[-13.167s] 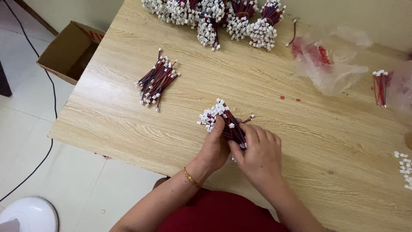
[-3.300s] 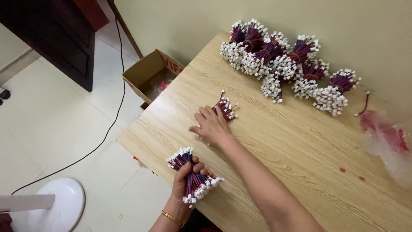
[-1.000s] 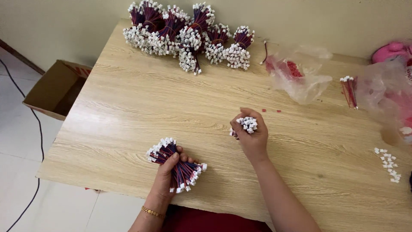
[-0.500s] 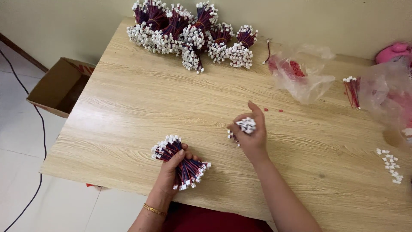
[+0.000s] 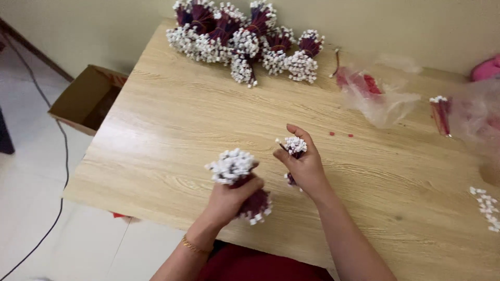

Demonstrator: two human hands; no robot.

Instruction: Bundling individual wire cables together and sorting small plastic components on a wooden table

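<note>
Bare wooden tabletop (image 5: 172,130) ahead, left hand (image 5: 232,196) clenched around big bundle (image 5: 234,171), right hand (image 5: 307,166) gripping small bundle (image 5: 295,145).

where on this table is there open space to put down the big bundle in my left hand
Bare wood spans the table's left half, between the heaped bundles and your left hand. Crowded: the back edge, and the right side with plastic bags and loose white pieces.
</note>
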